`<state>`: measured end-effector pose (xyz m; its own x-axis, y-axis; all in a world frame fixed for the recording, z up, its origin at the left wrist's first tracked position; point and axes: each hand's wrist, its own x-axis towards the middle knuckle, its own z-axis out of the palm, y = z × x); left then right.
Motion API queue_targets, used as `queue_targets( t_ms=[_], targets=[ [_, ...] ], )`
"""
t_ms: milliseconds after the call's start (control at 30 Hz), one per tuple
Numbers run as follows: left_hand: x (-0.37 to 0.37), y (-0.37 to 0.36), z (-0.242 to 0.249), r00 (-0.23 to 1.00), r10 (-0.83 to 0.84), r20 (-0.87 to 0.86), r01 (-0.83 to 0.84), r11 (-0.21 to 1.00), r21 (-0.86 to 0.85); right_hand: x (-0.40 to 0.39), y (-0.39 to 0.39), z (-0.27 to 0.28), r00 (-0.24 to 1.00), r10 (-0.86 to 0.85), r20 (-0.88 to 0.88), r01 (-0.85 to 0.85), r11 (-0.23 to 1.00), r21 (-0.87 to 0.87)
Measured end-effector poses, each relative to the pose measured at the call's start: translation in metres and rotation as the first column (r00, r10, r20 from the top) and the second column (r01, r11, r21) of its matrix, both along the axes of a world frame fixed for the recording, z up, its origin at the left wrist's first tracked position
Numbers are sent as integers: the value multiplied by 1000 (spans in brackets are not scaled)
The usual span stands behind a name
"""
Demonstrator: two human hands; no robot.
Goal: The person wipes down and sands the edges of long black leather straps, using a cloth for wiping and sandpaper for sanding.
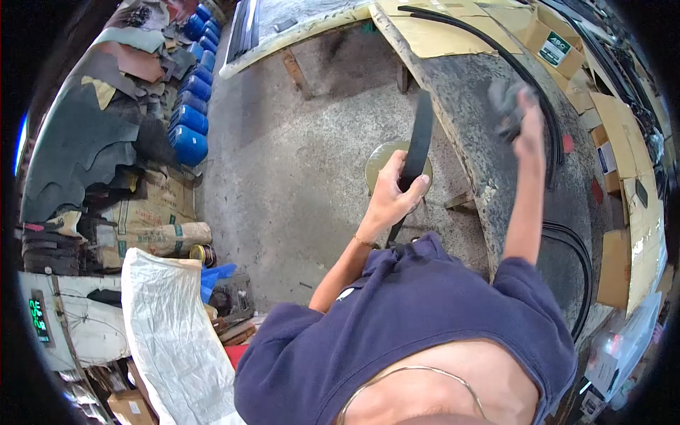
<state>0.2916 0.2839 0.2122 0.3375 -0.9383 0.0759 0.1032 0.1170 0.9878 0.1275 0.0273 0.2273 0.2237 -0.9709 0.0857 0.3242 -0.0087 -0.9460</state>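
Hands well apart. Left hand point(392, 200) clamped on a black strip point(420, 131), thumb on one side, fingers on the other; strip stood roughly upright in front of the torso, off the desk's point(457, 92) near edge, its lower end running down to the dark shirt point(425, 304). Right hand point(528, 131), motion-blurred, gripped a bunched grey cloth point(503, 99) above the desk; contact with the surface could not be told. Long black strips point(542, 88) curved beside it. Round disc point(377, 161) behind left hand.
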Motion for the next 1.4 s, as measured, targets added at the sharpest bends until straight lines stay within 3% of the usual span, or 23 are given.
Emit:
queue_targets(
  t_ms=[33, 100, 167, 233, 300, 367, 400, 467, 533, 600, 633, 700, 767, 833, 867, 900, 933, 967, 1100, 1167, 1233, 1300, 1400],
  targets=[
    [0, 0, 2, 1000, 9, -1, -9, 1000, 7, 3, 24, -27, 992, 100, -76, -101, 995, -2],
    [-3, -3, 5, 986, 84, 143, -79, 996, -43, 12, 88, -31, 947, 281, -153, -250, 949, 192],
    [-10, -7, 4, 969, 130, 211, -110, 988, -105, 11, 117, -48, 856, 476, -201, -454, 879, 147],
    [-16, -7, 10, 946, 166, 277, -122, 978, -170, 12, 131, -44, 754, 653, -77, -643, 756, 121],
    [-24, -3, 20, 968, 166, 187, -145, 982, -122, 14, 140, -33, 770, 638, 22, -635, 762, 126],
    [-25, -1, 18, 984, 106, 144, -92, 991, -100, 24, 132, -27, 825, 500, 262, -533, 844, 69],
    [-27, 0, 18, 993, 61, 98, -52, 995, -90, 29, 130, -11, 830, 492, 262, -525, 848, 73],
    [-33, 2, 18, 990, 70, 124, -57, 993, -108, 37, 125, 23, 810, 551, 203, -539, 834, -114],
    [-32, 1, 16, 984, 92, 153, -71, 988, -135, 45, 115, 21, 833, 528, 168, -506, 848, -157],
    [-24, -2, 11, 858, 256, 445, -165, 958, -232, 52, 114, 27, 868, 476, 139, -444, 871, -210],
    [-24, -3, 13, 856, 262, 446, -172, 957, -232, 55, 113, 32, 865, 482, 140, -450, 868, -210],
    [-25, -5, 20, 724, 379, 576, -224, 919, -323, 58, 113, 42, 925, 379, -25, -358, 848, -390],
    [-26, -6, 19, 742, 377, 554, -212, 916, -339, 66, 111, 51, 948, 318, -23, -302, 874, -381],
    [-28, -8, 20, 840, 319, 438, -183, 928, -325, 72, 109, 65, 959, 258, -116, -282, 894, -347],
    [-29, -7, 22, 839, 322, 437, -185, 926, -328, 73, 115, 71, 963, 268, -16, -262, 925, -275],
    [-32, -5, 24, 924, 182, 337, -120, 973, -196, 73, 117, 78, 963, 270, -16, -264, 924, -278],
    [-33, -5, 25, 977, 46, 210, -31, 997, -72, 72, 117, 83, 962, 229, -148, -267, 904, -333],
    [-33, -8, 24, 976, 46, 211, -31, 997, -76, 71, 118, 88, 946, 175, -274, -275, 880, -387],
    [-29, -23, 15, 984, -133, 122, 157, 964, -215, 69, 123, 91, 965, 178, -191, -236, 907, -348],
    [-29, -27, 13, 919, -289, -267, 188, 919, -348, 65, 125, 89, 968, 124, -218, -198, 912, -360],
    [-23, -25, 5, 901, -319, -293, 203, 908, -366, 61, 126, 84, 963, 141, -228, -218, 907, -360],
    [-21, -20, 1, 758, -482, -438, 340, 867, -366, 58, 120, 75, 956, 137, -260, -231, 895, -381],
    [-29, -22, -4, 703, -532, -471, 364, 839, -404, 50, 120, 75, 947, 210, -242, -277, 915, -291]
  ],
)
